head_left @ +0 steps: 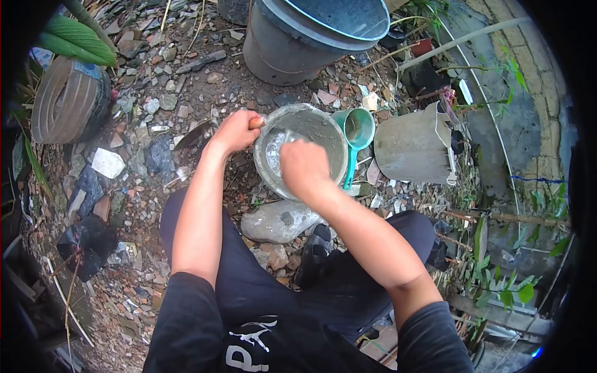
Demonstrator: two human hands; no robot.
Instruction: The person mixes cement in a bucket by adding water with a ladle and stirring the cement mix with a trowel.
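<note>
A round grey bucket (pixel 336 130) with cement-like smears on its wall stands on the rubble, holding some cloudy liquid. At its left rim, my left hand (pixel 237 131) is closed around a small wooden handle (pixel 256 123); a dark metal blade (pixel 195 134) shows on the other side of that hand. Over the bucket's opening is my right hand (pixel 303 166), blurred and closed; what it holds, if anything, is hidden. Touching the bucket's right side is a green dipper (pixel 352 149) with its handle toward me.
Large dark buckets (pixel 280 56) stand beyond. A broken grey pot (pixel 410 146) lies at right, a ribbed container (pixel 68 102) at far left. A big flat stone (pixel 280 222) lies between my legs and the bucket. Rubble covers the ground; plants and a wall edge the right.
</note>
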